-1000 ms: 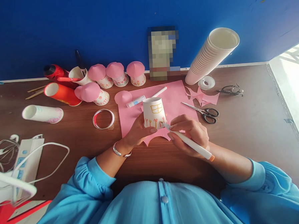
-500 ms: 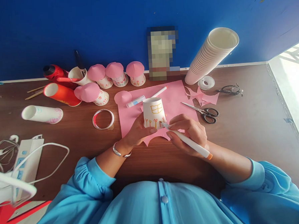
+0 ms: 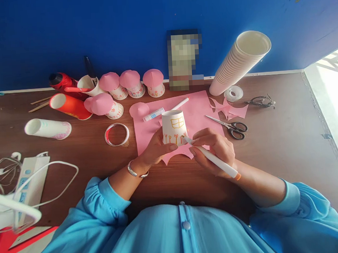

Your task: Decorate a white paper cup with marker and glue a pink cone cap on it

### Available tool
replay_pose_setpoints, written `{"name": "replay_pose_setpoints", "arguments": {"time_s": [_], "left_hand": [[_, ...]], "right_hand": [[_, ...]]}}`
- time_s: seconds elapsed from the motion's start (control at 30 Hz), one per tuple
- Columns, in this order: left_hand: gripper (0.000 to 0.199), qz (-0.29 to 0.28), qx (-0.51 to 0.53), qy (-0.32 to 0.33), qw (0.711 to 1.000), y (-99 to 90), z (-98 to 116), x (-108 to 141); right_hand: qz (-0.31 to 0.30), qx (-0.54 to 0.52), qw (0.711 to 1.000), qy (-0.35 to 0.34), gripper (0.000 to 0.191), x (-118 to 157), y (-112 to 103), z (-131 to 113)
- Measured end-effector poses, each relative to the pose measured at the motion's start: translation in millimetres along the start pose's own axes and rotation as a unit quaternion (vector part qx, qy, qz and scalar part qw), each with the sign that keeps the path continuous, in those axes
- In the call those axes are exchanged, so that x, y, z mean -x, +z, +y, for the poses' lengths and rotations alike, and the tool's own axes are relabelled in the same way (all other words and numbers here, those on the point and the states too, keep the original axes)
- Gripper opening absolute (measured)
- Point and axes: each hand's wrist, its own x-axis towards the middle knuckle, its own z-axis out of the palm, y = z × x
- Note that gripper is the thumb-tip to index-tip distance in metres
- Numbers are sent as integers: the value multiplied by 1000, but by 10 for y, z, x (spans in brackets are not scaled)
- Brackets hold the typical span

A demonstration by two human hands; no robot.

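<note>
My left hand [image 3: 156, 146] is closed around the lower left side of a white paper cup [image 3: 169, 123], which is upside down. A yellow window and a row of red and yellow flowers are drawn on the cup. In my right hand [image 3: 214, 150] is a white marker [image 3: 217, 162] with an orange end, its tip at the flowers low on the cup's right side. Beneath the cup lies a pink paper sheet [image 3: 199, 106] with cut-out edges. A glue stick [image 3: 153, 114], another white marker [image 3: 181, 103] and a pink paper cone [image 3: 141, 110] rest on it.
Several cups with pink cone roofs [image 3: 153, 79] stand at the back. Scissors [image 3: 234, 128], pink scraps [image 3: 227, 109] and a tall cup stack [image 3: 237, 60] are to the right. Leftward are a tape roll [image 3: 116, 135], a red cup [image 3: 71, 106] and a power strip [image 3: 32, 179] with cables.
The marker's tip has shifted very slightly right along the cup's flower row. My left hand keeps its hold on the cup in nearly the same place.
</note>
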Motion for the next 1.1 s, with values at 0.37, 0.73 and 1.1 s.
{"name": "replay_pose_setpoints", "arguments": {"time_s": [0.37, 0.73, 1.1], "left_hand": [[51, 8, 3, -5, 1000, 13, 8, -6], [47, 3, 13, -8, 1000, 27, 14, -7], [43, -10, 8, -7, 1000, 39, 30, -16]], "right_hand": [[-5, -2, 1000, 1, 11, -1, -1, -5], [-5, -8, 1000, -12, 12, 1, 12, 2], [-11, 3, 1000, -7, 7, -2, -1, -5]]}}
